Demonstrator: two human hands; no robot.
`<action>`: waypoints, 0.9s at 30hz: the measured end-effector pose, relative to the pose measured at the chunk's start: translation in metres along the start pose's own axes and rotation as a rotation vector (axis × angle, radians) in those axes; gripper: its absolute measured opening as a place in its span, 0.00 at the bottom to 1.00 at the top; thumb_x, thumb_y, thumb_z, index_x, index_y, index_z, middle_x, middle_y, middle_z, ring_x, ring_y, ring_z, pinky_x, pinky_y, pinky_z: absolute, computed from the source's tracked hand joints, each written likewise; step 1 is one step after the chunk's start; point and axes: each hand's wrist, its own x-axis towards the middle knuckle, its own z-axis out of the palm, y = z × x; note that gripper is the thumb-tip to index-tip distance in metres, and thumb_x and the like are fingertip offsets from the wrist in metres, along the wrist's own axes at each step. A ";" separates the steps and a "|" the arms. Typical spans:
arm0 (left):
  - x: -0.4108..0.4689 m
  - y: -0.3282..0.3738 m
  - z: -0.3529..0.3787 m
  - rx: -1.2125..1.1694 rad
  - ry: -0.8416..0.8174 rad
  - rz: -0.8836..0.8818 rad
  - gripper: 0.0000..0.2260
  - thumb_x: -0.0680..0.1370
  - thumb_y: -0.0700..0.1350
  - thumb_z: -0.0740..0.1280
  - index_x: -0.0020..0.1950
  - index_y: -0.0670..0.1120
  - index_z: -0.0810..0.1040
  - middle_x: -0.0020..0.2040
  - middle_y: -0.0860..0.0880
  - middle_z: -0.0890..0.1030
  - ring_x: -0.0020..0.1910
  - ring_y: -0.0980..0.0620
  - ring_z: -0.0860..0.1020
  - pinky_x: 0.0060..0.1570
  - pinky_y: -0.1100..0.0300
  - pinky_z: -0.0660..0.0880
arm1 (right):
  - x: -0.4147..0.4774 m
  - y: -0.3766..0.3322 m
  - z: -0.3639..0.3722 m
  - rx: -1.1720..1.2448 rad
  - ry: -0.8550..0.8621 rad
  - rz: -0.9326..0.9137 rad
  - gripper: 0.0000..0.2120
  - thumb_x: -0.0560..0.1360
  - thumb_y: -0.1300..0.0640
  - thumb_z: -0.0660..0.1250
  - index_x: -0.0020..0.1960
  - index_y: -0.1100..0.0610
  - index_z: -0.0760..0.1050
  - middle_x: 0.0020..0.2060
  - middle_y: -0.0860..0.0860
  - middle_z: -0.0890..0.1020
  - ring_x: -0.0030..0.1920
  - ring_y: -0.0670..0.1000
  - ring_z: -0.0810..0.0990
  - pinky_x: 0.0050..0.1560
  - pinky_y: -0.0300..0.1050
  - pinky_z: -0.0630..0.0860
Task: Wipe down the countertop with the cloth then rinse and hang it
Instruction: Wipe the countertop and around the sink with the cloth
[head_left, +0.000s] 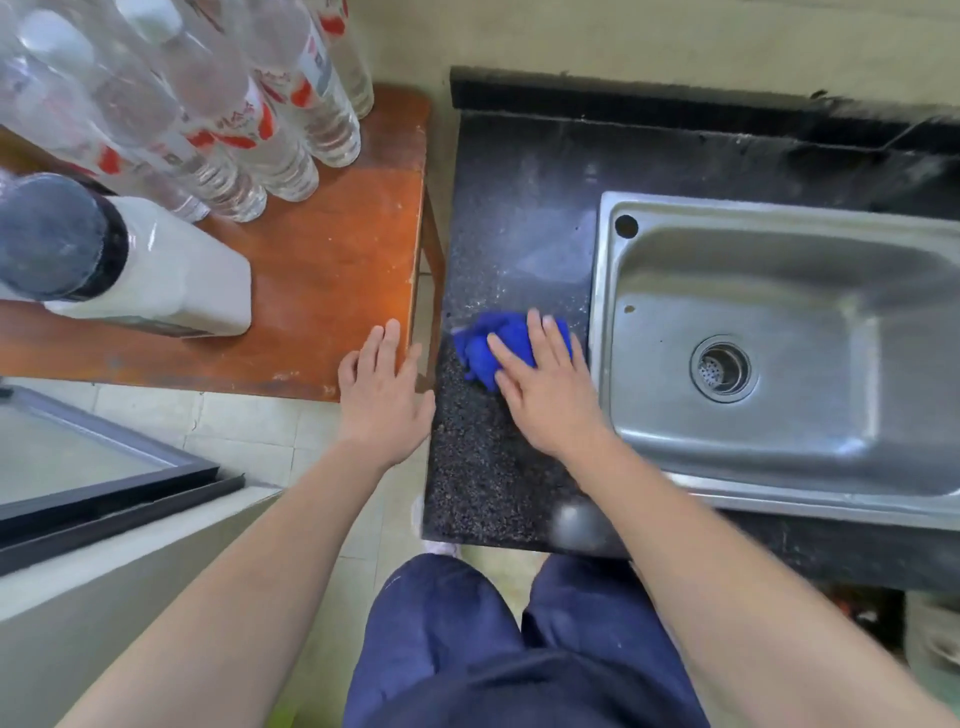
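A crumpled blue cloth (485, 348) lies on the black speckled countertop (519, 208), just left of the steel sink (779, 338). My right hand (550, 389) presses flat on the cloth, fingers spread over its right half. My left hand (382, 395) hovers open with fingers apart over the gap between the countertop's left edge and the wooden table, holding nothing.
A wooden table (332, 249) stands left of the counter with several clear plastic bottles (234, 114) and a white jug with a dark cap (130, 260). A dark-framed glass panel (93, 457) lies at lower left. The sink drain (722, 369) sits mid-basin.
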 end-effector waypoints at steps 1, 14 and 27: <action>-0.001 -0.002 0.002 0.015 -0.015 0.019 0.28 0.82 0.58 0.54 0.80 0.50 0.57 0.82 0.43 0.44 0.80 0.44 0.44 0.74 0.44 0.49 | 0.022 -0.004 -0.008 -0.008 -0.019 -0.002 0.23 0.84 0.44 0.50 0.78 0.42 0.59 0.80 0.59 0.52 0.80 0.60 0.51 0.78 0.59 0.48; 0.001 0.008 0.014 -0.016 0.029 -0.032 0.31 0.81 0.61 0.53 0.80 0.46 0.56 0.81 0.41 0.47 0.80 0.42 0.44 0.75 0.40 0.48 | -0.016 0.017 0.005 0.088 0.107 -0.032 0.22 0.81 0.46 0.60 0.74 0.45 0.69 0.78 0.59 0.60 0.79 0.60 0.56 0.77 0.60 0.54; -0.022 0.011 0.041 -0.099 0.201 -0.030 0.28 0.79 0.56 0.58 0.75 0.42 0.66 0.79 0.37 0.54 0.79 0.37 0.51 0.72 0.33 0.53 | 0.041 0.010 -0.015 0.010 0.019 -0.077 0.24 0.82 0.44 0.54 0.77 0.42 0.62 0.80 0.58 0.55 0.80 0.59 0.52 0.78 0.60 0.46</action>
